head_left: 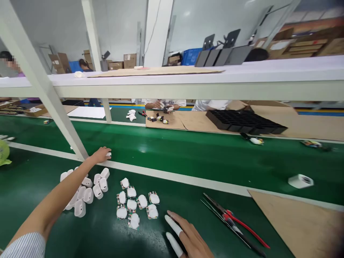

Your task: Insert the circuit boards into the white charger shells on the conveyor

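Observation:
My left hand [101, 155] reaches out to the near edge of the green belt. Its fingers are closed around a small white plastic housing [108, 154], mostly hidden by them. Below that arm stands a group of white plastic housings [88, 195], open at the top, partly covered by my forearm. To their right lie several small circuit boards [131, 205] with white pads on them. My right hand [188, 234] is low in the picture beside the boards, fingers spread, holding nothing; white finger cots cover two fingertips. Red-handled long-nose pliers [228, 215] and tweezers [225, 223] lie to its right.
A white post [57, 100] rises beside my left hand, and a white shelf [172, 86] crosses above the belt [150, 143]. One white housing [301, 181] lies on the belt at right. Cardboard [301, 222] covers the right corner. Opposite, a co-worker's hands handle parts near a black tray [242, 122].

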The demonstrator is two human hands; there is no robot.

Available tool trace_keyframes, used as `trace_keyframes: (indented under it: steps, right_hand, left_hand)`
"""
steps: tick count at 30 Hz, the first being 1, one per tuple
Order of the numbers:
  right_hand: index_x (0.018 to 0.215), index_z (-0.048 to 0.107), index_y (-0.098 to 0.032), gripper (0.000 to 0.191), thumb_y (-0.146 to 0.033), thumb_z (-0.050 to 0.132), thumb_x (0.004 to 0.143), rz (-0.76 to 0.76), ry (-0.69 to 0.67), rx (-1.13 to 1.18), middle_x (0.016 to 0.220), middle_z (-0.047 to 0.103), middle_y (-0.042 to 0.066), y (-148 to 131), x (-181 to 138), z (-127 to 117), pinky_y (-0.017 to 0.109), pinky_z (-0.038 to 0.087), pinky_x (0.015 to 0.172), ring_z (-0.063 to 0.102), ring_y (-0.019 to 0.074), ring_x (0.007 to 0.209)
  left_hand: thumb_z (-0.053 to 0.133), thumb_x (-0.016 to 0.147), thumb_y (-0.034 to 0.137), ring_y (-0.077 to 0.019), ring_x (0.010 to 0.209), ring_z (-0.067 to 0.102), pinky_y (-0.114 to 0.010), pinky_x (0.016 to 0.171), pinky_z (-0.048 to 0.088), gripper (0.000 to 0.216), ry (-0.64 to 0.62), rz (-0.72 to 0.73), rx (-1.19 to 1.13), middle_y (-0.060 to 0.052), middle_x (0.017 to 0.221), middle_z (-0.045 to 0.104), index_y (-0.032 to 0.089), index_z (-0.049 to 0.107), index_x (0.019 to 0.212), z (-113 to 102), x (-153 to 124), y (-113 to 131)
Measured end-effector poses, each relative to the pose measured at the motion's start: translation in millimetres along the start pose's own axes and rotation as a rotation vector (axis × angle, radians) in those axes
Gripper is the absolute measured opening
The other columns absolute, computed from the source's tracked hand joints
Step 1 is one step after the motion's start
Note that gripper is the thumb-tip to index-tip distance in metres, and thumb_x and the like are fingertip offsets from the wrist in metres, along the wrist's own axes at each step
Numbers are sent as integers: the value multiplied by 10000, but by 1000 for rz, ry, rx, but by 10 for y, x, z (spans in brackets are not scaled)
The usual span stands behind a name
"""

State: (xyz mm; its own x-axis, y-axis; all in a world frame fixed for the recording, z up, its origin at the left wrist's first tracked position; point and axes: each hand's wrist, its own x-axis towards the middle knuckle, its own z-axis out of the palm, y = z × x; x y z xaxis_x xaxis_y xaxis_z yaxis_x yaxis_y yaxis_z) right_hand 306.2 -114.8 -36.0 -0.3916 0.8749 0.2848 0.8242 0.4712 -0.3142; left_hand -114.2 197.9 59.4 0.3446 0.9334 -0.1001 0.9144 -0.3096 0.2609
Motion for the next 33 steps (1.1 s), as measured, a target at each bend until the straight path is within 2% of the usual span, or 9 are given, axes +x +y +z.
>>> trace_keyframes:
  steps: [5,8,10,14,19,22,26,29,33]
  right_hand:
    - [1578,407,-245,529,-303,504,1061,67,27,19,1568,517,135,11,284,-138,448,518,1156,578,277,1384]
    - [1590,351,-180,524,-329,439,1095,112,35,86,1584,477,164,20,547,-230,424,467,1204,507,262,1449]
    - [1579,345,-151,490,-311,351,1116,137,44,147,1581,465,176,22,684,-247,390,453,1212,500,238,1455]
    - [1587,322,-150,511,-363,317,1122,145,13,220,1590,442,187,41,743,-139,419,459,1209,498,252,1457]
    - [1607,333,-199,723,-575,532,1023,118,-112,231,1638,393,177,169,656,50,524,422,1233,421,331,1506]
    - [1628,297,-188,844,-621,599,970,117,-146,260,1681,320,176,199,718,93,527,372,1264,354,334,1545]
    - [1665,190,-185,968,-627,648,936,65,-177,306,1730,198,181,107,960,146,515,353,1275,263,323,1587]
    - [1675,139,-164,999,-613,649,942,-26,-187,322,1726,196,201,3,1157,200,546,315,1288,222,327,1600]
    - [1588,383,-152,870,-639,671,926,-118,-236,289,1702,269,206,-91,1292,170,618,275,1290,260,373,1581]
  left_hand:
    - [621,959,464,-312,1142,661,-412,1049,490,424,3,183,-58,-140,1223,699,188,697,1272,118,-22,644]
    - [676,956,497,-254,1148,665,-324,1007,506,385,-74,458,-123,-71,1237,699,282,697,1274,331,-283,1281]
    - [699,959,417,-273,1157,668,-352,1001,513,335,-132,663,-80,-98,1206,710,270,704,1260,501,-423,1654]
    - [742,886,225,-349,1108,697,-439,966,539,222,-112,605,42,-181,1105,743,172,766,1100,673,-447,1908]
    - [698,930,350,-249,1137,720,-314,986,552,299,-34,452,23,-57,1199,782,258,754,1209,324,-379,1300]
    - [597,970,294,-269,1196,701,-357,1043,544,322,128,215,38,-103,1285,752,196,727,1248,-10,-424,711]
    - [565,932,219,-280,1015,757,-405,933,607,423,331,-96,81,-170,1231,742,131,640,1339,-273,-598,35]
    - [470,950,150,-277,1054,744,-428,944,609,483,436,-202,119,-203,1281,690,89,534,1425,-369,-744,-228]
    - [417,980,124,-298,1251,646,-458,1089,527,479,435,-210,194,-220,1398,602,85,496,1451,-497,-732,-322]
